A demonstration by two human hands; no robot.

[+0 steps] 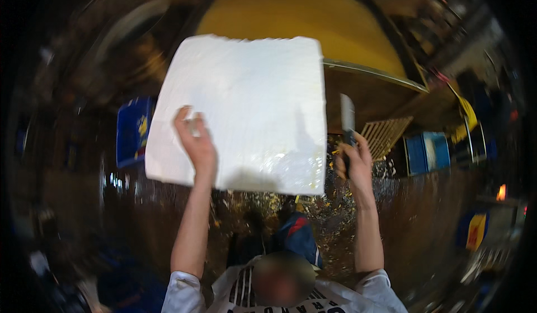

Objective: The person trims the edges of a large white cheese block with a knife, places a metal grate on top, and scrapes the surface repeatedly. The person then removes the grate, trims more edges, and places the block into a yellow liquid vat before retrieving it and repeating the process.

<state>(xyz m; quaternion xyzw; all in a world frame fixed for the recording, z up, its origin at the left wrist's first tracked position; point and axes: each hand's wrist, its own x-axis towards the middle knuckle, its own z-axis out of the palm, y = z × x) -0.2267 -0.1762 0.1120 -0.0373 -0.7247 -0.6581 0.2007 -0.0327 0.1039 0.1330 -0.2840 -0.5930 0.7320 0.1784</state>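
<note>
A wide white slab or board (pixel 263 106) with a ragged far edge spreads out in front of me, its near side wet and shiny. My left hand (pixel 197 142) is over its left part, fingers apart and slightly curled, holding nothing; whether it touches the surface I cannot tell. Just off the slab's right edge, my right hand (pixel 359 159) is wrapped round the dark handle of a knife (pixel 347 112). The knife's broad pale blade points away from me, apart from the slab.
Beyond the slab lies a large yellow surface in a frame (pixel 369 74). A blue crate (pixel 127 140) stands at left, a slatted wooden rack (pixel 386 137) and a blue bin (pixel 428 152) at right. Yellow and white scraps litter the dark floor (pixel 335 218) near my feet.
</note>
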